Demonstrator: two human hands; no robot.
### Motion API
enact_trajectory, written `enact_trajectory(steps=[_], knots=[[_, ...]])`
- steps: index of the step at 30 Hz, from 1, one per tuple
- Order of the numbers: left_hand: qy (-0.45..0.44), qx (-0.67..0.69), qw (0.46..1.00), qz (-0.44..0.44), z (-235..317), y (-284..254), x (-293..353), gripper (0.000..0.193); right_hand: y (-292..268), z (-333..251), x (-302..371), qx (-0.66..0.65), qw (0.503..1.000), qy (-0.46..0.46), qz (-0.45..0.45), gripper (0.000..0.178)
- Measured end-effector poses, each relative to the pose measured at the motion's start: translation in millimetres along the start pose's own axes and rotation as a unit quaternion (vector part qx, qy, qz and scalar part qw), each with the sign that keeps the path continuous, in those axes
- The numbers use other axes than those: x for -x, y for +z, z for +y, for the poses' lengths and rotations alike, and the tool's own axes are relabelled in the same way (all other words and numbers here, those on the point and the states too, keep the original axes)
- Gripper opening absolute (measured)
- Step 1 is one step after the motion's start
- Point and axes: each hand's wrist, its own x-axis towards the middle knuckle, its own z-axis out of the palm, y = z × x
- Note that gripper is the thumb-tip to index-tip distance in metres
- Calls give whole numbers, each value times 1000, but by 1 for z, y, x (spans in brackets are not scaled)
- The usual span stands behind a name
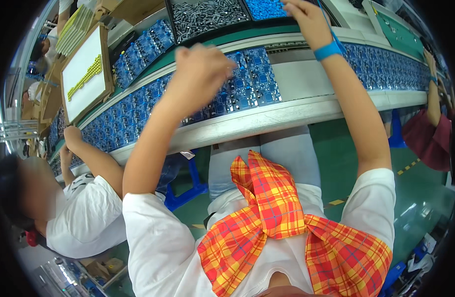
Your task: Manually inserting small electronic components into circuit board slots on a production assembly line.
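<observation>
My left hand (200,72), slightly blurred, hangs over a sheet of blue circuit boards (257,79) on the conveyor line. Its fingers are curled together toward the right; whatever may be between them is hidden. At the top edge, my right hand (309,22) is beside a black bin of small blue parts (268,8). The fingers of that hand are bent and drawn together, their tips partly cut off by the picture edge, so I cannot make out what they hold. A blue wrist strap (329,50) with a cord circles my right wrist.
Left of the blue parts stands a bin of small dark grey parts (207,17). More boards (143,49) lean behind the line, near a white panel with yellow pieces (85,76). A co-worker (84,213) sits close on my left; another (430,133) is far right. A metal rail (247,123) borders the line.
</observation>
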Motion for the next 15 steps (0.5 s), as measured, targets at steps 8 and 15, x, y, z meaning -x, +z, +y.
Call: enact_trajectory(steps=[8,15], knots=[[-259,-74,961,63,-101,31,-72,16,30,-12,41,57,975,-4,-215,20],[-197,-188,952,138,-130,65,-71,23,55,-8,43,112,963,1,-247,19]])
